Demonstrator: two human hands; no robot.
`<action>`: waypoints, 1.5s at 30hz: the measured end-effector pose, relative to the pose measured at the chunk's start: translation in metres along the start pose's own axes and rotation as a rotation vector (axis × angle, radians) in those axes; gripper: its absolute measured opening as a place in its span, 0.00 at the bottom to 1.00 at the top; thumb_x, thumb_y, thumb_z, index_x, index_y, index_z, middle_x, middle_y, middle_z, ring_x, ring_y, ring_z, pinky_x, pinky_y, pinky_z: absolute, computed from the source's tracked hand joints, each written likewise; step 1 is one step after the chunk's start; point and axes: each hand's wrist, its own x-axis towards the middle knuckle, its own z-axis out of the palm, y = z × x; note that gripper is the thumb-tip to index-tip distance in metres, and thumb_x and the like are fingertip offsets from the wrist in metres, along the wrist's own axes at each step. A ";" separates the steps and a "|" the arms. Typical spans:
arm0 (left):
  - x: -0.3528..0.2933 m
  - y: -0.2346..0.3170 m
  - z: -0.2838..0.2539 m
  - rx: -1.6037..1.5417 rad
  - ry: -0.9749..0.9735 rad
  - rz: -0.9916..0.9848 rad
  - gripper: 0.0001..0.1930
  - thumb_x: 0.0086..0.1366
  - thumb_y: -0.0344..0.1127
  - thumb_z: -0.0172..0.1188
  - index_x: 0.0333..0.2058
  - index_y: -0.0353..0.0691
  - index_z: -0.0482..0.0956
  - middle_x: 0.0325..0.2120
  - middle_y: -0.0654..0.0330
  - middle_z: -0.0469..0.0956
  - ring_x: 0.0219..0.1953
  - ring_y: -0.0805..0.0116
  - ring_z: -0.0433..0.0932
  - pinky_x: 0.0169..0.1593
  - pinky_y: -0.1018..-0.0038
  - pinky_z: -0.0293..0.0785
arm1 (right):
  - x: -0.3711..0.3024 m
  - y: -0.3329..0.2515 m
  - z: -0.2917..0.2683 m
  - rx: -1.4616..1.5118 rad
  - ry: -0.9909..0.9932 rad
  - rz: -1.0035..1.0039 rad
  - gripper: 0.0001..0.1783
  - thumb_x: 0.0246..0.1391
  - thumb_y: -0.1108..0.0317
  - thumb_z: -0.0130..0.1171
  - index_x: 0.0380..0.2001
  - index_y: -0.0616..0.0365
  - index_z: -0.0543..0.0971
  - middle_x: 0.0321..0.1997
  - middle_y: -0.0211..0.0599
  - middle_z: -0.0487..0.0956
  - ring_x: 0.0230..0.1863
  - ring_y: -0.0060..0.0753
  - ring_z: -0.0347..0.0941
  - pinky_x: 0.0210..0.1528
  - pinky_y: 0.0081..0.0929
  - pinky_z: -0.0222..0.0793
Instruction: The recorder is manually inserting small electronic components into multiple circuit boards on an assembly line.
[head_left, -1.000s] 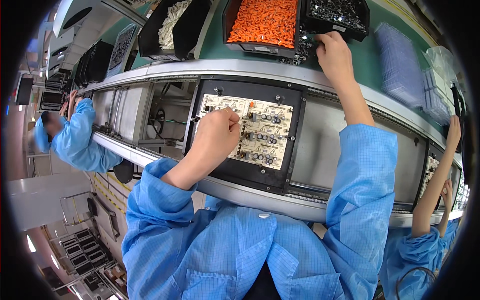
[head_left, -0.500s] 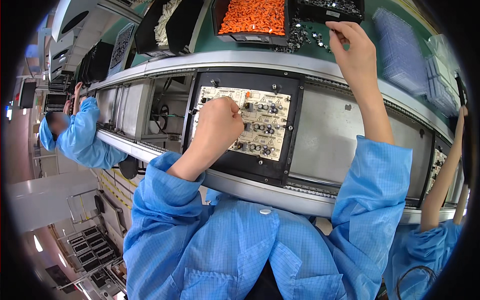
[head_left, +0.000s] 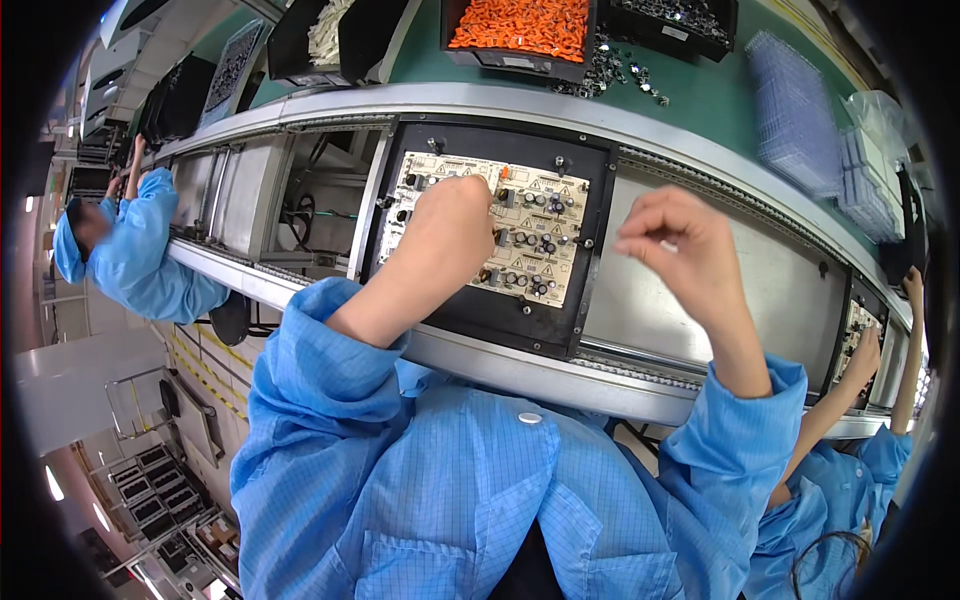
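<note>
A cream circuit board (head_left: 545,222) with rows of black cylindrical parts and one small orange part lies in a black square fixture (head_left: 420,328) on the conveyor. My left hand (head_left: 450,232) is closed in a fist above the board's left half, covering part of it. Whatever its fingers hold is hidden from this side. To the right of the fixture, over a grey metal plate, hangs my right hand (head_left: 685,248). Its thumb and fingers are drawn together in a pinch, slightly blurred, and anything between them is too small to name.
Behind the conveyor rail stand a bin of orange parts (head_left: 520,28), a bin of dark metallic parts (head_left: 680,18) and a bin of white parts (head_left: 328,32). Loose metallic pieces (head_left: 605,70) lie on the green bench. Clear plastic trays (head_left: 790,115) stand right. Co-workers (head_left: 150,240) flank me.
My right hand has come back from the loose metallic pieces, down toward the fixture's right side. My left hand remains closed over the board. The view has shifted slightly.
</note>
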 end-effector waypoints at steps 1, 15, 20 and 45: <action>0.003 -0.001 -0.002 -0.022 -0.032 0.010 0.07 0.57 0.25 0.58 0.31 0.26 0.79 0.26 0.42 0.79 0.32 0.46 0.80 0.40 0.62 0.76 | -0.007 0.001 0.004 -0.002 -0.028 0.007 0.10 0.47 0.82 0.65 0.35 0.65 0.81 0.37 0.34 0.78 0.37 0.23 0.75 0.38 0.21 0.72; 0.202 -0.295 -0.111 0.451 0.820 -0.149 0.16 0.61 0.43 0.58 0.41 0.37 0.82 0.29 0.51 0.83 0.34 0.53 0.83 0.41 0.62 0.76 | -0.038 -0.006 0.056 -0.414 -0.047 -0.108 0.20 0.48 0.84 0.60 0.46 0.61 0.73 0.36 0.44 0.78 0.38 0.43 0.79 0.39 0.31 0.76; 0.213 -0.284 -0.109 0.399 0.320 -0.229 0.14 0.59 0.44 0.62 0.37 0.40 0.83 0.28 0.51 0.83 0.34 0.53 0.82 0.41 0.61 0.76 | -0.040 0.000 0.057 -0.547 -0.037 -0.099 0.20 0.47 0.84 0.60 0.45 0.60 0.73 0.34 0.43 0.78 0.37 0.44 0.78 0.38 0.33 0.76; 0.031 -0.063 -0.107 -0.648 0.135 -0.037 0.14 0.63 0.29 0.62 0.47 0.39 0.81 0.26 0.69 0.78 0.26 0.83 0.71 0.30 0.86 0.69 | 0.041 0.036 -0.023 -0.610 0.270 -0.227 0.09 0.52 0.77 0.60 0.39 0.62 0.78 0.33 0.44 0.80 0.28 0.36 0.76 0.33 0.28 0.72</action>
